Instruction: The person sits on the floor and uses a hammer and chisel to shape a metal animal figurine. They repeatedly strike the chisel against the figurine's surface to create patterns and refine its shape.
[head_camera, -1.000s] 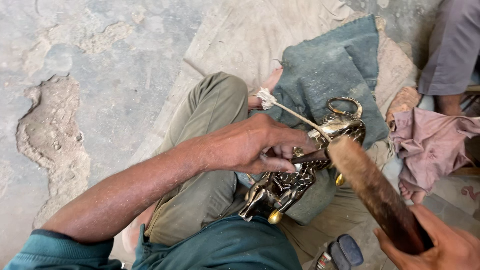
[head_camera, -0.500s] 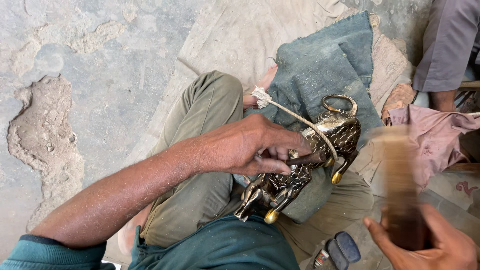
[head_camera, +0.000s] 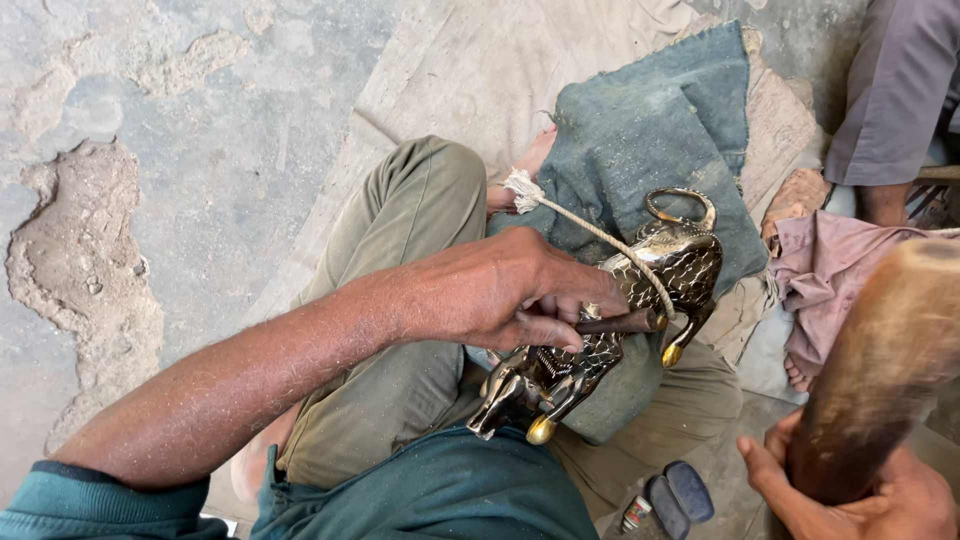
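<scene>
**Seated on a workshop floor, I steady a metal animal figure under a punch**

Down at the far left, cracked grey concrete floor (head_camera: 200, 150) shows a rough patch where the surface has broken away to sandy brown. A pale sheet of worn sacking (head_camera: 480, 70) lies over it, creased and dusty. My left forearm crosses the frame from the lower left corner, teal sleeve at the edge, above olive trousers bent at the knee.

My left hand (head_camera: 500, 290) is closed round a short dark metal punch (head_camera: 620, 322), thumb and fingers pinching its shaft, the tip set against the flank of a brass animal figure (head_camera: 610, 330). The figure lies tilted across my lap on a folded blue-grey denim cloth (head_camera: 660, 130); its body is covered in fine chased patterning, dark in the recesses, with curved horns at the upper end and polished yellow tips on the legs. A frayed pale rope (head_camera: 580, 225) runs taut over its back.

Just right of the figure a crumpled mauve cloth (head_camera: 830, 265) sits beside another person's grey sleeve (head_camera: 900, 90). At the lower right, my right hand (head_camera: 860, 495) grips a thick, smooth brown wooden mallet (head_camera: 880, 370), raised and blurred, well apart from the punch. No container is in view.
</scene>
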